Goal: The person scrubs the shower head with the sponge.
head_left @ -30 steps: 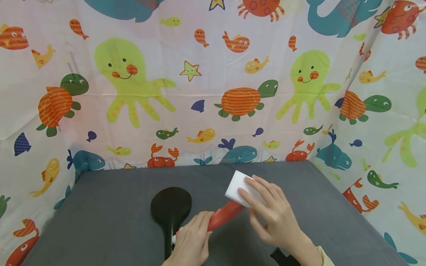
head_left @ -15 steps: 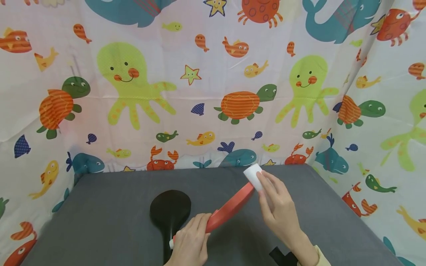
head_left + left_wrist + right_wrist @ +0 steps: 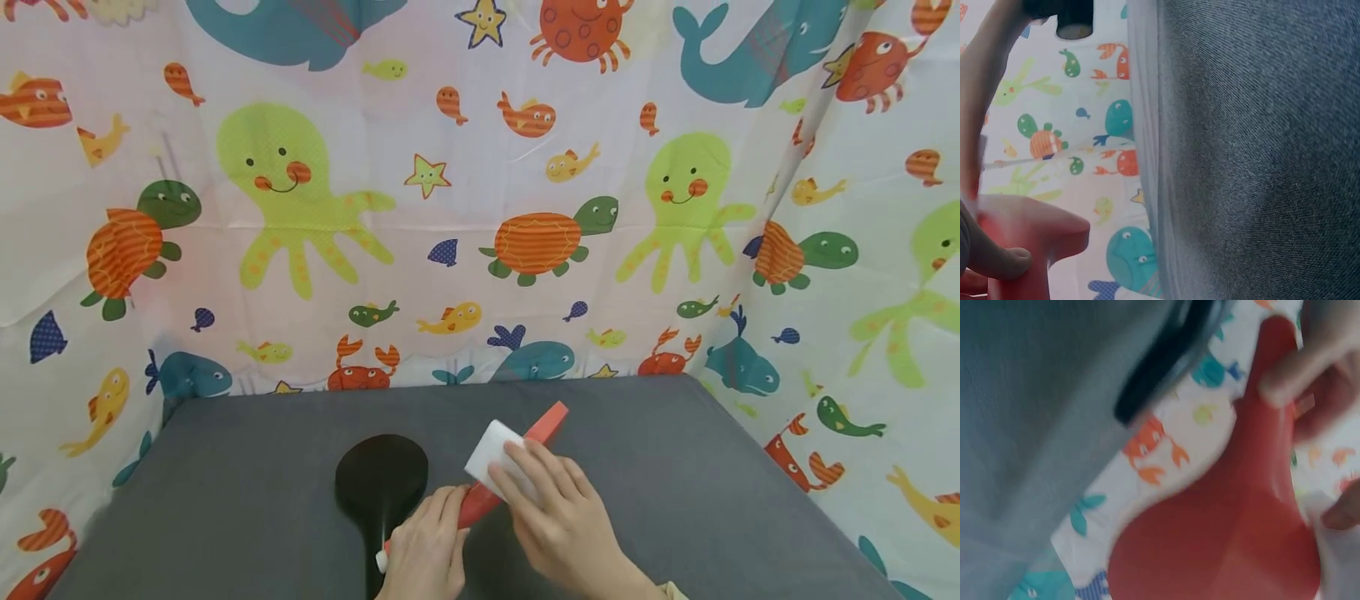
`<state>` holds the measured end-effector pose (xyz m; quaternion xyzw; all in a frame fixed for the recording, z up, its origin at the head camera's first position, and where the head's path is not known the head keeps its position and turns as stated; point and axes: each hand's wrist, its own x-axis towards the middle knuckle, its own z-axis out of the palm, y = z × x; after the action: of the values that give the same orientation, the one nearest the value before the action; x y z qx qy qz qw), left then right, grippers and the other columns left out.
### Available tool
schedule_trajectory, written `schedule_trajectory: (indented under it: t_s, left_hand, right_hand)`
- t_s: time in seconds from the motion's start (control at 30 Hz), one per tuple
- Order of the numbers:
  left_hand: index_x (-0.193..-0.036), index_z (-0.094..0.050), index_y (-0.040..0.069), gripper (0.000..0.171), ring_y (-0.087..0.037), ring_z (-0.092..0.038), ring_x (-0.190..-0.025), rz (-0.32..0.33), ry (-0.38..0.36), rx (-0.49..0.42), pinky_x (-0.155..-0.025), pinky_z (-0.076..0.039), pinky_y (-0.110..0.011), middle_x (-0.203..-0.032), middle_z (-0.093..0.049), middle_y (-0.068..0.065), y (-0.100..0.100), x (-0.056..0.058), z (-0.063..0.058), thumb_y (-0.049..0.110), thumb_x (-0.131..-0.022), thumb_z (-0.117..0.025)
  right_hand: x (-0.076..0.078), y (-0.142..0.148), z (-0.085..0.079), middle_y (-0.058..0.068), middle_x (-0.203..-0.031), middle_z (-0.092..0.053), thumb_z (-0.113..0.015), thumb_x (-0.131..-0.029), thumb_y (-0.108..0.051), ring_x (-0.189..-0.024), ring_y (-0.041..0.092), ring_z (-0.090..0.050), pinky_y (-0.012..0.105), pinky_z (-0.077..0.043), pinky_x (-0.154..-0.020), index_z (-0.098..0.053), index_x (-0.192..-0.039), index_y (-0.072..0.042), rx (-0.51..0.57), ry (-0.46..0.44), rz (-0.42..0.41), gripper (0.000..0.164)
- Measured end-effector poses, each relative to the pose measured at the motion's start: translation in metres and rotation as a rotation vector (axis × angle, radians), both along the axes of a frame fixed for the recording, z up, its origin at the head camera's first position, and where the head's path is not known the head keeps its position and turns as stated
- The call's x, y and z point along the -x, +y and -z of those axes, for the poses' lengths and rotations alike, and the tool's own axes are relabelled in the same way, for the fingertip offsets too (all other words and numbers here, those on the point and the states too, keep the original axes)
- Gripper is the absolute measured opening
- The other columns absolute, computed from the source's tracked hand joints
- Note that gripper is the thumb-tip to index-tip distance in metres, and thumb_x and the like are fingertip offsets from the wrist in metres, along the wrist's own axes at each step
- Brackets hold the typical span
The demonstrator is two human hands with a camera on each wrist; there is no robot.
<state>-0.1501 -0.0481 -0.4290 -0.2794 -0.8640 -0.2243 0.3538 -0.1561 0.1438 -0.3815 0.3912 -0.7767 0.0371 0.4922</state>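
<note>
My left hand (image 3: 427, 542) grips the handle of a red paddle (image 3: 547, 423), whose head slants up to the right over the table. In the right wrist view the red paddle (image 3: 1229, 531) shows a broad rounded head narrowing to the handle. A white sponge (image 3: 491, 450) lies against the paddle's head, held by the fingers of my right hand (image 3: 566, 521). The sponge (image 3: 1338, 550) appears at the paddle's edge in the right wrist view. A white tip (image 3: 382, 560) sticks out below my left hand. In the left wrist view my thumb (image 3: 1013, 262) presses on the red handle.
A black paddle (image 3: 381, 479) with a round head lies on the grey cloth-covered table (image 3: 247, 492), just left of my left hand. Behind and at both sides hangs a white curtain (image 3: 465, 275) printed with sea animals.
My right hand first moved up with the sponge to the far end of the red paddle, then back down toward my left hand. The left hand keeps its grip on the handle.
</note>
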Motion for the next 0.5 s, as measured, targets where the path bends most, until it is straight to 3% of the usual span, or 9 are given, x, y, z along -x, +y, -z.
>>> schedule_trajectory:
  t_s: [0.13,0.23,0.4,0.5]
  left_hand:
    - [-0.107,-0.062,0.002,0.055,-0.017,-0.061,-0.078,-0.009,-0.060,-0.023,-0.054,-0.052,-0.030,-0.096,-0.061,-0.004,0.001,-0.002,-0.002,0.000,-0.055,-0.082]
    - [-0.106,-0.062,0.002,0.056,-0.017,-0.060,-0.077,-0.017,-0.084,-0.038,-0.052,-0.051,-0.030,-0.095,-0.061,-0.003,0.002,-0.003,-0.003,0.000,-0.054,-0.082]
    - [-0.104,-0.063,0.003,0.055,-0.018,-0.061,-0.074,-0.033,-0.035,-0.037,-0.045,-0.048,-0.028,-0.094,-0.061,-0.003,0.003,-0.003,0.000,0.000,-0.052,-0.082]
    - [-0.101,-0.062,0.002,0.052,-0.017,-0.060,-0.072,-0.027,-0.025,-0.035,-0.044,-0.046,-0.026,-0.093,-0.061,-0.003,0.004,-0.002,0.001,0.002,-0.053,-0.082]
  right_hand:
    - [0.009,0.012,-0.015,0.021,-0.125,-0.052,-0.037,-0.093,-0.025,-0.108,0.039,-0.048,0.050,-0.041,-0.075,-0.061,-0.120,-0.006,0.150,-0.051,0.099,0.041]
    - [0.011,0.016,-0.019,0.022,-0.125,-0.050,-0.036,-0.093,-0.030,-0.108,0.040,-0.046,0.053,-0.042,-0.072,-0.060,-0.122,-0.006,0.205,-0.106,0.162,0.044]
    - [0.007,0.001,-0.003,0.024,-0.121,-0.053,-0.039,-0.092,-0.022,-0.104,0.041,-0.050,0.048,-0.042,-0.074,-0.063,-0.116,-0.004,0.142,0.018,0.063,0.038]
    - [0.002,-0.007,0.012,0.021,-0.120,-0.056,-0.036,-0.093,-0.018,-0.107,0.037,-0.052,0.044,-0.038,-0.087,-0.064,-0.114,-0.005,0.064,0.082,0.014,0.037]
